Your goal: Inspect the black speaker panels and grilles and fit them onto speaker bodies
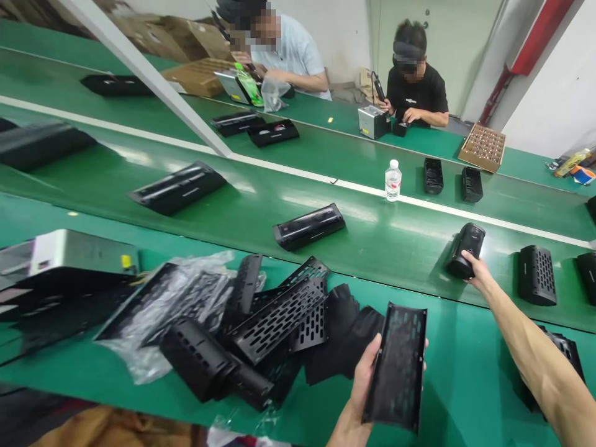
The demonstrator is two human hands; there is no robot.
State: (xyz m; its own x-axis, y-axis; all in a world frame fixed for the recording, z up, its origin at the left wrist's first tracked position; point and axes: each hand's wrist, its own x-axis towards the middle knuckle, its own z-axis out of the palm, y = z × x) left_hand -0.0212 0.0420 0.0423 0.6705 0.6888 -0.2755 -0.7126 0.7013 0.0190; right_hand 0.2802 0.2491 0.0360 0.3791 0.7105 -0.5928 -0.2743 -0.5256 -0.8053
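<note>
My left hand (365, 379) is closed around a black slotted cover (398, 366), its hollow inner side facing up, over the green table. Out to the right, my right hand (475, 268) grips a glossy black speaker-like housing (467, 245) at its near edge, on the green conveyor belt. To the left of the cover lie thin black sheets (342, 332) and a pile of perforated black covers (279, 316). Some of these pieces are in clear plastic wrap (153, 335).
More black housings lie along the belt, including one in the middle (310, 226) and one at the right (537, 275). A water bottle (393, 181) stands by the white divider strip. Two people work across the belt. A silver box-shaped device (84, 257) sits at left.
</note>
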